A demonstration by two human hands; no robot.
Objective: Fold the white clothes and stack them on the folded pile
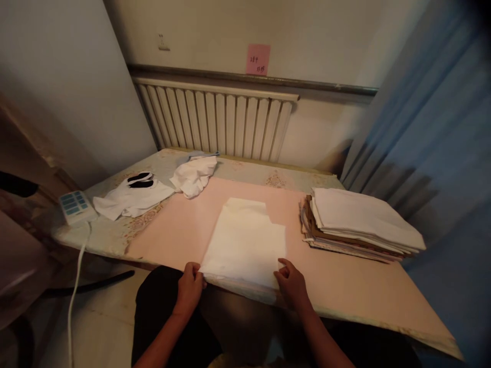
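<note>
A white folded cloth (245, 237) lies flat on the pink sheet at the table's front edge, its near edge hanging slightly over. My left hand (191, 282) pinches the cloth's near left corner, fingers closed. At the near right side, my right hand (291, 283) has thumb and forefinger curled around the cloth's edge. To the right of it sits a stack of folded cloths (364, 217), white on top with brown and other layers below.
A crumpled white cloth (195, 175) and a white garment with black parts (134, 197) lie at the back left. Beside them is a power strip (76, 208) with its cord (79, 276) hanging down. A radiator (218, 120) stands behind the table, a blue curtain (418, 122) at right.
</note>
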